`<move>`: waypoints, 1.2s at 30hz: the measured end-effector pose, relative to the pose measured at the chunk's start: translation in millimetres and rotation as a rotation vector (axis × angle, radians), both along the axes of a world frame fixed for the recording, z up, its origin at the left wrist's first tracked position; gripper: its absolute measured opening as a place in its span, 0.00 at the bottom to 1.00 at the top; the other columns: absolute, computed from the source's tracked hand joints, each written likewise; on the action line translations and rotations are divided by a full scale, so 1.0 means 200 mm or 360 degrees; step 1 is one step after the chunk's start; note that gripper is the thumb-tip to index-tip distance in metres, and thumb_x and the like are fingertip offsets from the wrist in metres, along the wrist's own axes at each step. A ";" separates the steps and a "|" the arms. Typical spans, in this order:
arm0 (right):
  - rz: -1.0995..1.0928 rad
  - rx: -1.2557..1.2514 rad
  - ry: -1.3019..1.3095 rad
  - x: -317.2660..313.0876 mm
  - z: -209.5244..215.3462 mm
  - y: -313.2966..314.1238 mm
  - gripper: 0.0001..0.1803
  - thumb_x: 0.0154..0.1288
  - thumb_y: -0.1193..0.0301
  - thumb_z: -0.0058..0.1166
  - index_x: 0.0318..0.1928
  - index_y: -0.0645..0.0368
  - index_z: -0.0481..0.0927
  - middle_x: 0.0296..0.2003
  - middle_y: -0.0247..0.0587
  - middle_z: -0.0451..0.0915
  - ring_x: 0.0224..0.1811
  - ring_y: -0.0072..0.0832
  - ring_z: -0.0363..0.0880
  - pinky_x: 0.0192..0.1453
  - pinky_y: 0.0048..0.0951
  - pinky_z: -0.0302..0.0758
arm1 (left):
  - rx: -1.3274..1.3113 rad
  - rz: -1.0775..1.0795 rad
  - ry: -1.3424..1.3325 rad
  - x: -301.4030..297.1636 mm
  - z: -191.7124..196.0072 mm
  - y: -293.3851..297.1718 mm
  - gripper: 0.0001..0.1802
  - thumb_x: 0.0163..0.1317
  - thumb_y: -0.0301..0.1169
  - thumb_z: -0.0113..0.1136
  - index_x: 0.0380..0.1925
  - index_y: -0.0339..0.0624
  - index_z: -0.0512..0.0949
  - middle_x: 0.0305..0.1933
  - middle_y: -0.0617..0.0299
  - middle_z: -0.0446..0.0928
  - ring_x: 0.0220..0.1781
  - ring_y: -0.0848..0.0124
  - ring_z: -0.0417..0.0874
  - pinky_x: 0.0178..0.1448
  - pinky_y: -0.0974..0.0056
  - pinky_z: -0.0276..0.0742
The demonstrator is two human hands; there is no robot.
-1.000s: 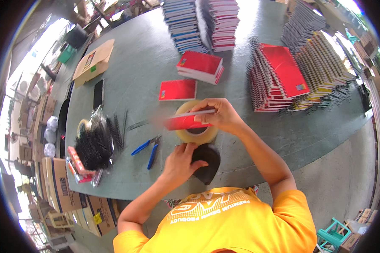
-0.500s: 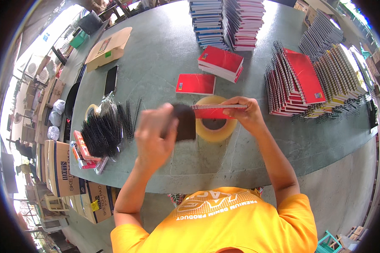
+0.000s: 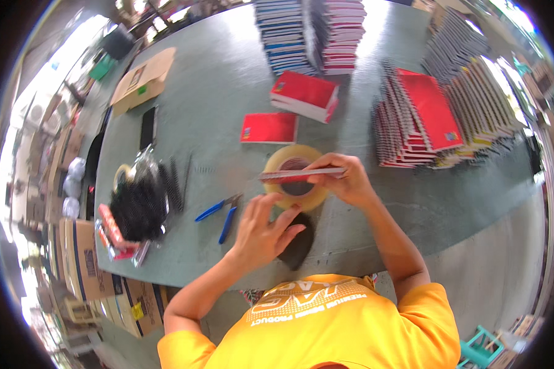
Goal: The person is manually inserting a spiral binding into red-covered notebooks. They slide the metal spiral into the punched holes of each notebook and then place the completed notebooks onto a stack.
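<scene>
My right hand grips a thin red notebook at its right end, edge-on above a wide roll of yellowish clear tape. My left hand is open, thumb and fingers apart, just below the notebook's left end. Beside its thumb, a dark, round-ended flat piece lies near the table's front edge; I cannot make out its kind. Blue-handled cutters rest left of that hand, jaws toward the tape. Beyond the tape lie a single red notebook and a short stack of red notebooks.
Spiral-bound red notebooks pile up at the right, beside more coil-bound stacks. Tall notebook piles stand at the back. Bundled black plastic coils, a phone and an opened carton occupy the left.
My left hand has let go of the dark piece, which now lies closer to me, and has moved down and right. The cutters have come into sight. My right hand still holds the notebook.
</scene>
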State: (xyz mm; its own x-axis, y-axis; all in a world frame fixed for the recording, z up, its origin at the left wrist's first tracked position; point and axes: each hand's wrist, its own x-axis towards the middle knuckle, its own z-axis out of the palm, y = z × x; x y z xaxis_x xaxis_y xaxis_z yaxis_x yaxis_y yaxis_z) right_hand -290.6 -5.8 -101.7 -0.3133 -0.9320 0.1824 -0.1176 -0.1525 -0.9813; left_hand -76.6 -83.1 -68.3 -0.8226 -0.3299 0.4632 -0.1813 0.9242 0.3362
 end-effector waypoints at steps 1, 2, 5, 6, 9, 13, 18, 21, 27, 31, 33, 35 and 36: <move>0.0028 0.0041 0.0041 0.00 0.02 0.01 0.10 0.54 0.78 0.64 0.39 0.61 0.82 0.37 0.37 0.83 0.41 0.22 0.79 0.46 0.26 0.76 | -0.0237 -0.0006 0.0103 -0.02 0.01 0.00 0.27 0.47 0.34 0.69 0.51 0.52 0.77 0.45 0.55 0.75 0.49 0.58 0.74 0.53 0.50 0.66; 0.0070 0.0097 0.0074 0.00 0.03 0.04 0.11 0.53 0.76 0.64 0.39 0.60 0.82 0.39 0.37 0.83 0.43 0.24 0.79 0.48 0.28 0.76 | -0.0402 0.0153 0.0218 -0.04 0.02 -0.04 0.26 0.45 0.32 0.71 0.49 0.50 0.77 0.46 0.54 0.73 0.54 0.58 0.71 0.59 0.51 0.63; -0.0525 -0.0323 0.1506 0.02 0.24 0.19 0.18 0.51 0.69 0.65 0.45 0.55 0.81 0.49 0.36 0.79 0.56 0.34 0.74 0.60 0.37 0.69 | -0.0231 0.0063 -0.0089 -0.09 0.05 -0.23 0.21 0.48 0.24 0.67 0.45 0.45 0.76 0.45 0.53 0.73 0.50 0.60 0.75 0.53 0.54 0.69; -0.0691 -0.0292 0.1713 -0.02 0.34 0.25 0.21 0.51 0.67 0.65 0.48 0.54 0.80 0.53 0.37 0.76 0.61 0.38 0.69 0.65 0.40 0.64 | -0.0058 0.0045 -0.0053 -0.06 0.02 -0.26 0.20 0.48 0.22 0.65 0.44 0.44 0.75 0.45 0.53 0.72 0.48 0.59 0.75 0.51 0.54 0.70; -0.1079 0.0027 0.1962 -0.26 0.52 0.51 0.28 0.52 0.65 0.65 0.56 0.51 0.76 0.62 0.41 0.69 0.69 0.43 0.61 0.71 0.44 0.56 | 0.0343 -0.0001 0.0026 0.01 -0.06 -0.28 0.18 0.49 0.18 0.61 0.42 0.42 0.73 0.43 0.52 0.72 0.42 0.56 0.77 0.45 0.55 0.73; -0.1173 0.0034 0.1673 -0.51 0.38 0.65 0.29 0.53 0.67 0.64 0.58 0.52 0.75 0.63 0.46 0.68 0.68 0.41 0.62 0.69 0.43 0.58 | 0.0514 -0.0029 0.0134 -0.04 -0.05 -0.25 0.18 0.48 0.14 0.61 0.41 0.39 0.73 0.40 0.52 0.73 0.37 0.56 0.78 0.40 0.58 0.76; -0.1403 -0.0045 0.1421 -0.52 0.29 0.55 0.25 0.54 0.67 0.65 0.54 0.55 0.78 0.60 0.50 0.71 0.63 0.40 0.70 0.63 0.35 0.66 | 0.0380 -0.0143 0.0112 -0.02 -0.05 -0.27 0.16 0.48 0.16 0.64 0.38 0.37 0.74 0.38 0.54 0.73 0.34 0.61 0.79 0.37 0.62 0.77; -0.1480 -0.0040 0.1362 -0.51 0.30 0.51 0.25 0.53 0.63 0.67 0.52 0.57 0.79 0.60 0.50 0.70 0.63 0.42 0.69 0.63 0.37 0.67 | 0.0527 -0.0089 0.0136 -0.01 -0.04 -0.25 0.14 0.49 0.18 0.65 0.36 0.37 0.74 0.36 0.54 0.73 0.34 0.60 0.79 0.37 0.61 0.76; -0.1462 -0.0390 0.1957 -0.24 0.49 0.38 0.24 0.54 0.59 0.65 0.48 0.58 0.79 0.59 0.48 0.71 0.64 0.42 0.67 0.64 0.42 0.65 | 0.0567 0.0037 0.0217 -0.01 -0.04 -0.26 0.13 0.49 0.21 0.69 0.32 0.37 0.73 0.32 0.57 0.73 0.30 0.68 0.79 0.34 0.67 0.76; -0.0454 -0.0326 0.1818 0.24 0.43 0.07 0.19 0.53 0.62 0.62 0.44 0.56 0.79 0.50 0.45 0.75 0.57 0.40 0.72 0.60 0.42 0.68 | 0.0396 -0.0039 0.0262 -0.04 -0.04 -0.29 0.14 0.50 0.25 0.68 0.36 0.39 0.75 0.30 0.56 0.73 0.29 0.61 0.77 0.33 0.62 0.74; -0.0213 -0.0077 0.1804 0.28 0.28 -0.04 0.16 0.51 0.64 0.62 0.40 0.56 0.79 0.43 0.43 0.78 0.51 0.39 0.75 0.54 0.41 0.71 | 0.0333 -0.0051 0.0236 -0.02 -0.01 -0.30 0.15 0.51 0.27 0.67 0.38 0.40 0.75 0.31 0.56 0.73 0.29 0.57 0.76 0.32 0.60 0.73; -0.0064 0.0326 0.1722 0.24 0.23 -0.14 0.13 0.49 0.66 0.61 0.36 0.56 0.78 0.37 0.40 0.80 0.45 0.38 0.77 0.48 0.40 0.72 | 0.0303 -0.0026 0.0138 0.02 0.01 -0.31 0.14 0.52 0.28 0.67 0.38 0.41 0.75 0.32 0.56 0.73 0.29 0.56 0.76 0.32 0.59 0.72; -0.0079 0.0192 0.1691 0.23 0.21 -0.17 0.12 0.50 0.66 0.61 0.35 0.56 0.78 0.35 0.40 0.80 0.43 0.38 0.78 0.46 0.40 0.72 | 0.0336 0.0013 0.0170 0.02 0.03 -0.30 0.14 0.52 0.27 0.66 0.38 0.41 0.75 0.33 0.56 0.73 0.29 0.56 0.76 0.32 0.59 0.72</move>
